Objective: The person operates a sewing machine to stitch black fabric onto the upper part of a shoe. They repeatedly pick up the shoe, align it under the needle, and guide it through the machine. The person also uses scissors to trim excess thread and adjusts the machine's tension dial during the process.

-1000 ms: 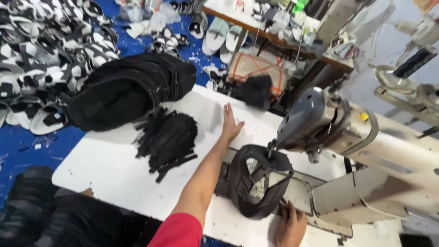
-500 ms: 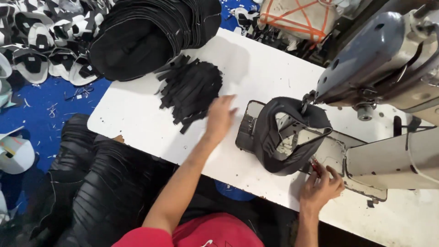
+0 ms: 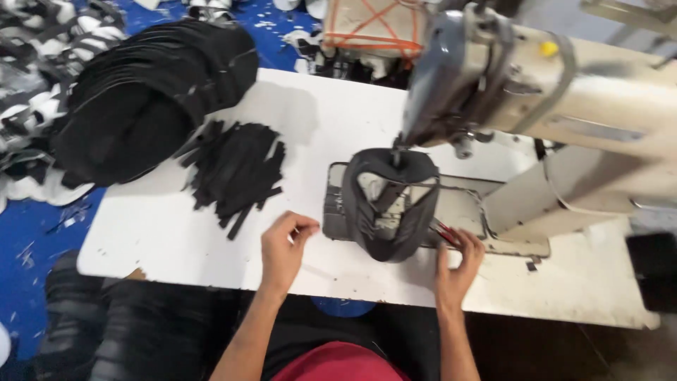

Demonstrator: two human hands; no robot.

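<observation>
A black shoe upper (image 3: 388, 208) sits on the post under the needle of a cream sewing machine (image 3: 564, 92). My left hand (image 3: 285, 247) rests on the white table (image 3: 162, 226) just left of the upper, fingers curled and thumb pinched to forefinger; nothing shows in it. My right hand (image 3: 458, 264) lies at the upper's lower right edge, fingers spread, fingertips by a small red-handled tool (image 3: 443, 233). A loose pile of black strips (image 3: 236, 169) lies on the table beyond my left hand.
A big stack of curved black pieces (image 3: 148, 99) fills the table's far left corner. More black material (image 3: 106, 324) sits on the blue floor (image 3: 28, 233) at lower left. A box with orange straps (image 3: 367, 28) stands behind the table.
My left hand has pulled back from the pile of strips toward the table's front edge and curled shut. My right hand stays by the upper. The view has shifted closer.
</observation>
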